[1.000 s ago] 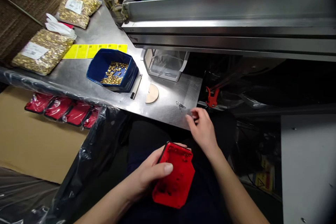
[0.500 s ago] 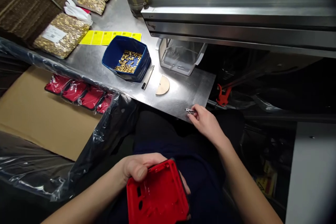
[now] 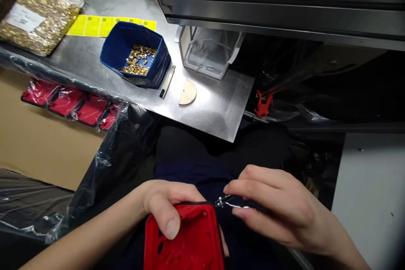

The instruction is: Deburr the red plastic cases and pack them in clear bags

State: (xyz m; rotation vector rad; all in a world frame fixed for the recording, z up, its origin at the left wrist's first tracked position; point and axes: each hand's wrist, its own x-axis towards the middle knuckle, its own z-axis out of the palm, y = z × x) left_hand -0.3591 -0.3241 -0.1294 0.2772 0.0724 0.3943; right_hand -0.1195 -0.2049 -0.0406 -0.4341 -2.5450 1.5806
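Observation:
A red plastic housing (image 3: pixel 190 240) with a black rim is gripped by my left hand (image 3: pixel 171 206), its thumb on the inner wall and fingers underneath. Between the thumb and fingers of my right hand (image 3: pixel 278 206) is a small metal clipper (image 3: pixel 226 203) with spread handles. The clipper's tip is at the housing's upper right corner; whether it touches cannot be made out.
On the metal table (image 3: pixel 215 109) are a blue bin (image 3: pixel 110 52) of brass pieces, a marker (image 3: pixel 167 81), a wooden disc (image 3: pixel 187 93) and a clear bin (image 3: pixel 207 52). Wrapped red parts (image 3: pixel 91 109) lie in a lined box at left.
My right hand has brought the clipper from the table's edge down to the housing's corner. My left hand still holds the housing. The camera view has shifted, moving the table up and left.

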